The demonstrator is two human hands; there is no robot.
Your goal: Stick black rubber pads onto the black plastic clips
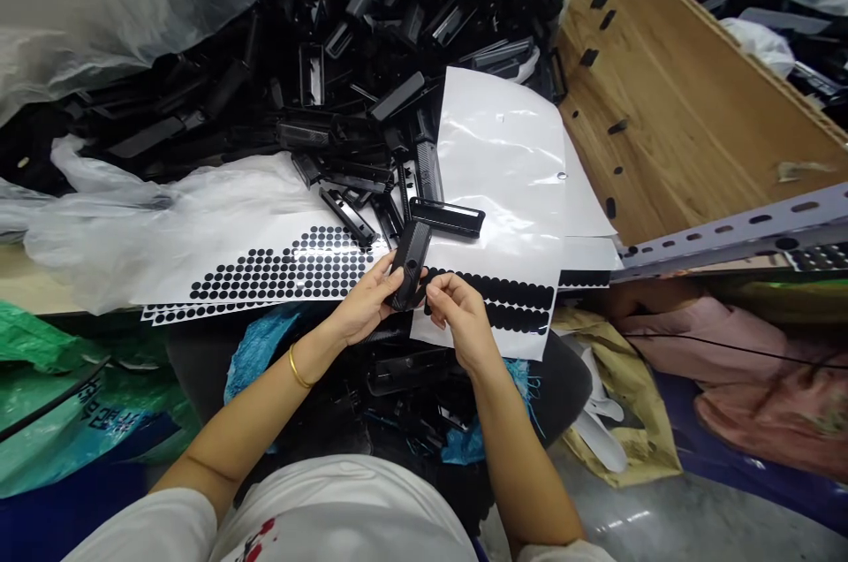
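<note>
My left hand (369, 301) grips a black plastic part (412, 260), long and narrow with a textured face and a small hole, tilted upright over the table edge. Close by on its right, my right hand (457, 315) has thumb and forefinger pinched on a small black sticker (427, 304), mostly hidden by the fingertips. Under and beside the right hand lies a white sheet with rows of black round stickers (517, 290). Another sheet of black dots (284, 272) is to the left. A second black part (447, 217) rests on the white sheet, just beyond the held one.
A large heap of black plastic parts (371, 32) covers the back. Clear plastic bags (165, 5) lie at left. A wooden board (682, 94) walls off the right side. More parts (404, 372) fill a blue sack in my lap. Another person's arm (649, 297) shows at right.
</note>
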